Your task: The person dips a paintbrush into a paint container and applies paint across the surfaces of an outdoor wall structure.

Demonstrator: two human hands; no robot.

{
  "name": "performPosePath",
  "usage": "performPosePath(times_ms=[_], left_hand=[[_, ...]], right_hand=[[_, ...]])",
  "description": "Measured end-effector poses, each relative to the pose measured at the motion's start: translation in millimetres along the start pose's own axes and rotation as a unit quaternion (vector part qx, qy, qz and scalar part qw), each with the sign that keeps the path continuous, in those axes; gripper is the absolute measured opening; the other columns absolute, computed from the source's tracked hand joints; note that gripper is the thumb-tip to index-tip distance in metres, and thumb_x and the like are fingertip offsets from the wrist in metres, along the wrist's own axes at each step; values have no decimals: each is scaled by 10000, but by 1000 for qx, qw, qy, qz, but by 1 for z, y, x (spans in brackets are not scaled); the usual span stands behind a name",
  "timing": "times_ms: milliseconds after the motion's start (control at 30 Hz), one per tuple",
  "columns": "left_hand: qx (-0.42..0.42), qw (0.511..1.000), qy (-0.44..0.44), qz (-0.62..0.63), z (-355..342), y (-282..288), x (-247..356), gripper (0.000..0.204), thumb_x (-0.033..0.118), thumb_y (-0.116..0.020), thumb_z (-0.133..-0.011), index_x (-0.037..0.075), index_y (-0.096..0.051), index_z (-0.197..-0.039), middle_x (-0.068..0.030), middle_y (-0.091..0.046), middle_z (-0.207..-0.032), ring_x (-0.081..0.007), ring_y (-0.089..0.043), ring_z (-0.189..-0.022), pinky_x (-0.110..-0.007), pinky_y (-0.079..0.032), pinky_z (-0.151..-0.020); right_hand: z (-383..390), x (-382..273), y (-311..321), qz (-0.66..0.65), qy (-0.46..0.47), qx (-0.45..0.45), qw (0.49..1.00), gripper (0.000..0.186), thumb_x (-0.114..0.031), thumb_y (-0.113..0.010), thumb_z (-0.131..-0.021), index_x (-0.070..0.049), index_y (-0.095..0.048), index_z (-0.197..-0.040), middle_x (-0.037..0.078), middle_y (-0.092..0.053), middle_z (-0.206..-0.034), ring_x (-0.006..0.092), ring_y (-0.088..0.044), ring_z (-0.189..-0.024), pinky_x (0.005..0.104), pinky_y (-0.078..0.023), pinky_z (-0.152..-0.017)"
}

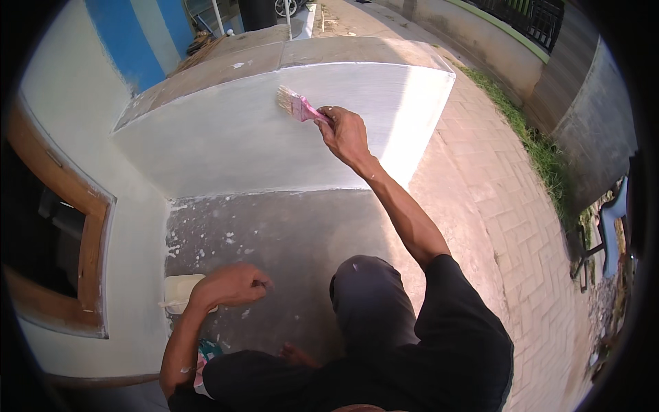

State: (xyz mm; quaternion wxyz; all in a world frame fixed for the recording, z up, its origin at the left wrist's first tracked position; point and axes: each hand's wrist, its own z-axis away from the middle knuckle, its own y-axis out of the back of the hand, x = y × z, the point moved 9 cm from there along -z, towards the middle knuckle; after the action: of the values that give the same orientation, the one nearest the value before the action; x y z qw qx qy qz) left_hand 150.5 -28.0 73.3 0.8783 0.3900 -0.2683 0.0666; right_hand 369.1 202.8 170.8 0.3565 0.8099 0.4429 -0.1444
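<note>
My right hand [343, 134] is closed on a paintbrush [302, 108] with a pink handle, its pale bristles against the upper part of a white-coated low wall [233, 137]. My left hand [230, 285] hangs at the lower left, fingers curled, and whether they hold anything is hidden. Behind it, partly covered, a white plastic container [180, 290] with a pale stick across its rim stands on the paint-spattered floor [268, 240]. A teal and pink item [207, 351] lies partly hidden by my left forearm.
A wood-framed window [93, 261] is set in the left wall. The low wall has a concrete top [343, 51]. A paved path [501, 226], grass strip [522, 130] and boundary wall [473, 27] run along the right. A blue object with dark metal parts [611, 226] stands far right.
</note>
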Motion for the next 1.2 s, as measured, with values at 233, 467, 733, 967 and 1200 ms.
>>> performPosePath(times_ms=[233, 467, 733, 967, 1200], left_hand=[[-63, 976, -84, -193, -66, -41, 50, 247, 194, -539, -758, 0, -671, -836, -220, -651, -766, -413, -629, -718, -473, -500, -676], [26, 973, -178, -147, -90, -96, -15, 146, 138, -582, -625, -5, -598, -599, -263, -555, -630, -413, -590, -574, -461, -435, -514], [-49, 974, -147, -162, -115, -127, -45, 190, 167, -594, -670, -18, -634, -677, -262, -600, -709, -410, -625, -650, -471, -457, -558], [-120, 936, -244, -224, -131, -156, -94, 261, 224, -570, -754, -15, -672, -762, -252, -615, -738, -367, -609, -630, -477, -465, -609], [-139, 963, -140, -186, -130, -145, -99, 264, 221, -552, -748, -18, -664, -753, -244, -587, -686, -320, -523, -544, -472, -438, -573]], right_hand=[[0, 47, 92, 127, -60, 110, 984, 194, -111, -657, -813, -5, -723, -961, 172, -694, -860, 357, -667, -760, 404, -515, -679], [47, 109, 221, 383, -197, 233, 872, 177, -118, -605, -843, -10, -692, -953, 207, -661, -902, 398, -655, -796, 479, -502, -686], [23, -1, 0, 202, -134, 131, 961, 150, -7, -514, -856, 12, -559, -998, 198, -592, -923, 420, -626, -705, 494, -505, -610], [-12, -81, -99, 69, -3, 30, 997, 120, -7, -536, -816, 4, -611, -908, 202, -609, -878, 414, -621, -704, 492, -507, -633], [7, 53, 145, 253, -104, 202, 940, 178, -119, -615, -843, -24, -721, -949, 186, -662, -849, 397, -636, -765, 465, -487, -663]])
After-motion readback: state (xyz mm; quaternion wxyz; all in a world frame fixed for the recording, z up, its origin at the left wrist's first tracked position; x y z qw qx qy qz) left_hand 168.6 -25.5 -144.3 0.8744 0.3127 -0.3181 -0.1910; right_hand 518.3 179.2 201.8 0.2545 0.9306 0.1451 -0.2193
